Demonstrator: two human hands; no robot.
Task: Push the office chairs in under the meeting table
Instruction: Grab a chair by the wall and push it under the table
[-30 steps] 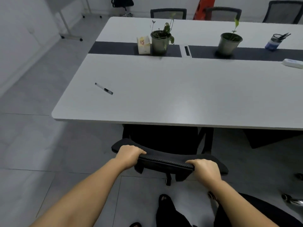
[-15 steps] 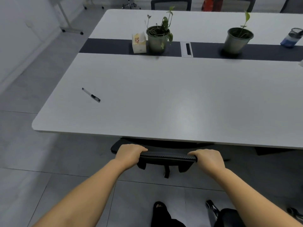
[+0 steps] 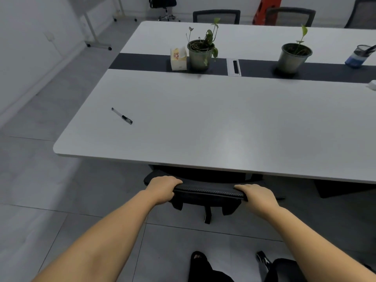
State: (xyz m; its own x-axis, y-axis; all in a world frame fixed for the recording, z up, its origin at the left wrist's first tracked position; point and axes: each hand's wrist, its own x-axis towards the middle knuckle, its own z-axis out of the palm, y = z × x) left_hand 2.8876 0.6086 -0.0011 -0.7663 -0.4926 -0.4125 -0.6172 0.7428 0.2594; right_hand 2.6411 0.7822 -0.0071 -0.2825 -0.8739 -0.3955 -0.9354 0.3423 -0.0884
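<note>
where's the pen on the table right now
In the head view, the pen lies alone on the white table, near its front-left corner, left of the chair being pushed.

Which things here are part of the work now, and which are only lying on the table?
Job: chair, table, left hand, right hand.
Lying about: pen, two plant pots, tissue box, pen cup.
</note>
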